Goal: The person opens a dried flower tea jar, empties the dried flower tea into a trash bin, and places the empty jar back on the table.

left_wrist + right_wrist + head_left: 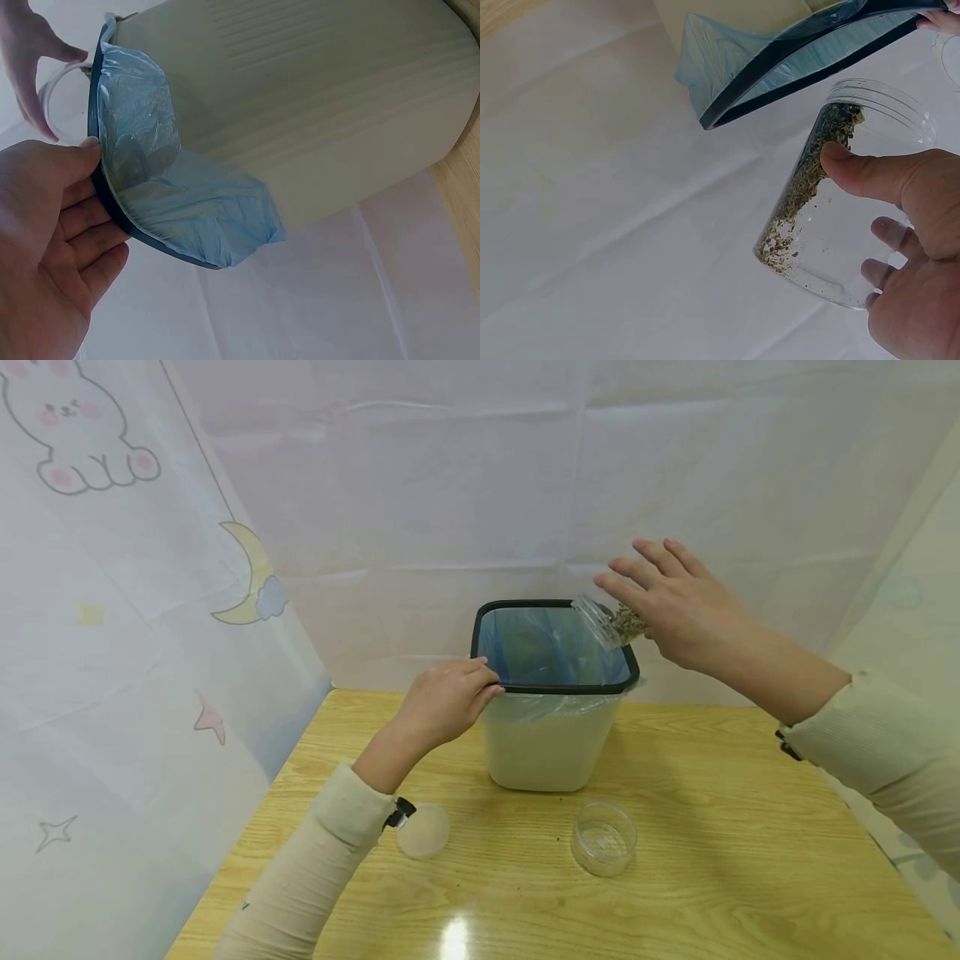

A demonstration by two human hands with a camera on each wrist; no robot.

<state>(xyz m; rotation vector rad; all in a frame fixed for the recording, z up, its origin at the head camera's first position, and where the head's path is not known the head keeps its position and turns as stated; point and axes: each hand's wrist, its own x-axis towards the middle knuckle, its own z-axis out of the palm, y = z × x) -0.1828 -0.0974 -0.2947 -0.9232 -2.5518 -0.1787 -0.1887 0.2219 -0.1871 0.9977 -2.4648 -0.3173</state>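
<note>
A cream trash bin [543,747] with a black rim stands on the table, lined with a thin blue plastic bag [214,199] folded over the edge. My left hand [446,702] grips the rim at its near left corner, thumb on one side and fingers curled on the other. At the bin's right side, my right hand [686,610] holds a clear jar [847,225] between thumb and fingers. The jar has no lid on it and tilts with its mouth toward the bin opening. Dried greenish-brown flakes [802,187] lie along its lower wall, reaching close to the threaded mouth.
On the wooden table [712,852], a round translucent disc [423,832] lies in front of the bin to the left. A low clear round container [603,839] sits to the right. White printed cloth [420,502] hangs behind and at both sides.
</note>
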